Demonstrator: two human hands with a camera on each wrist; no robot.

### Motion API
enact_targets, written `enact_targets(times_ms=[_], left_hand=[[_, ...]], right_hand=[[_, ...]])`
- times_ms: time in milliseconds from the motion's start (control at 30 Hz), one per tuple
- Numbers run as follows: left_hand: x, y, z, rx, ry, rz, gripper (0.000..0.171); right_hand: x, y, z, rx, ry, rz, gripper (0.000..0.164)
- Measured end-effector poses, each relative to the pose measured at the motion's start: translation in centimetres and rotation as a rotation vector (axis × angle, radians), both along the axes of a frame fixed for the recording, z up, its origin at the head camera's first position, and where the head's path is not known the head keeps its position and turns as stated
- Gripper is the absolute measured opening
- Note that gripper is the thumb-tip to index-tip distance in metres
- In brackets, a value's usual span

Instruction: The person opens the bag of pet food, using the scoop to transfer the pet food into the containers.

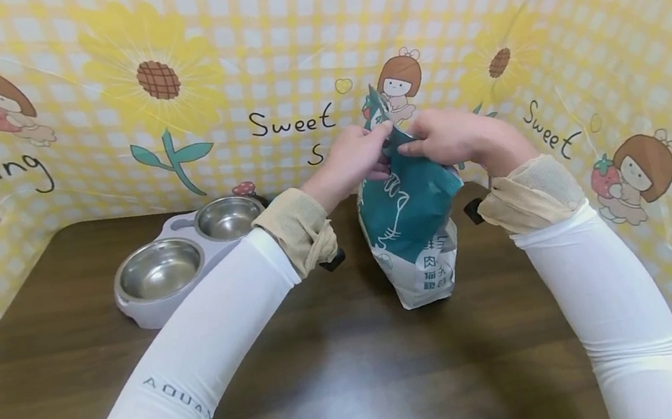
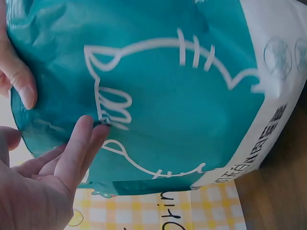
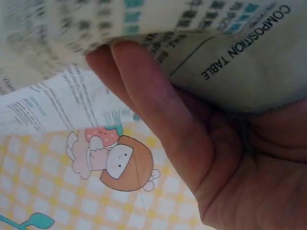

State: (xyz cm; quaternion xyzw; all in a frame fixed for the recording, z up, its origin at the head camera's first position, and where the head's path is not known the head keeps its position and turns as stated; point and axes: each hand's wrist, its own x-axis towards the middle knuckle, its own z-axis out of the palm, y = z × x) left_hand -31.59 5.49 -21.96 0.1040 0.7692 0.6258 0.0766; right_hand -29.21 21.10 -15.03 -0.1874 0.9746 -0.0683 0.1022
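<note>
A teal and white cat food bag [image 1: 412, 210] stands upright on the table, its top raised to a peak and a white cat outline printed on the teal front. My left hand [image 1: 360, 153] pinches the bag's upper edge from the left. In the left wrist view, that hand's fingers [image 2: 79, 148] lie against the teal front. The right hand [image 1: 450, 136] holds the same upper edge from the right, thumb in front. Its other fingers [image 3: 148, 96] reach behind the bag, against the printed back panel [image 3: 230, 62], in the right wrist view. The bag's contents are hidden.
Left of the bag stands a pale lilac double feeder [image 1: 207, 244] with two steel bowls, a near one [image 1: 160, 269] and a far one [image 1: 228, 216]. My left forearm passes over its right side. A yellow checked cloth [image 1: 265, 56] rises behind the brown wooden table [image 1: 333, 380].
</note>
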Motion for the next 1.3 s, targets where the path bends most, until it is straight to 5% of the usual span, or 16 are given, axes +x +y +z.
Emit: enact_targets(times_ms=[300, 400, 500, 633, 767, 1033, 1300], left_hand=[[0.6, -0.8, 0.5, 0.006, -0.014, 0.031, 0.063], [0.7, -0.7, 0.5, 0.006, -0.026, 0.050, 0.063], [0.7, -0.6, 0.4, 0.041, -0.042, 0.034, 0.065], [0.7, -0.5, 0.3, 0.083, -0.060, -0.008, 0.066], [1.0, -0.5, 0.3, 0.090, -0.091, -0.032, 0.065], [1.3, -0.5, 0.1, 0.134, -0.135, -0.075, 0.062], [1.3, -0.6, 0.0, 0.135, -0.146, -0.093, 0.061]], right_hand=[[0.4, -1.0, 0.4, 0.018, -0.059, -0.015, 0.038], [0.2, -0.7, 0.7, -0.038, -0.155, -0.010, 0.040], [0.1, 0.2, 2.0, -0.086, -0.297, -0.039, 0.059], [-0.9, 1.4, 4.6, -0.188, -0.386, -0.111, 0.083], [-3.4, 1.1, 5.8, -0.243, -0.358, -0.174, 0.081], [-6.9, -0.8, 3.6, -0.045, -0.483, -0.185, 0.080], [-8.5, 0.1, 1.7, -0.165, -0.551, -0.218, 0.079]])
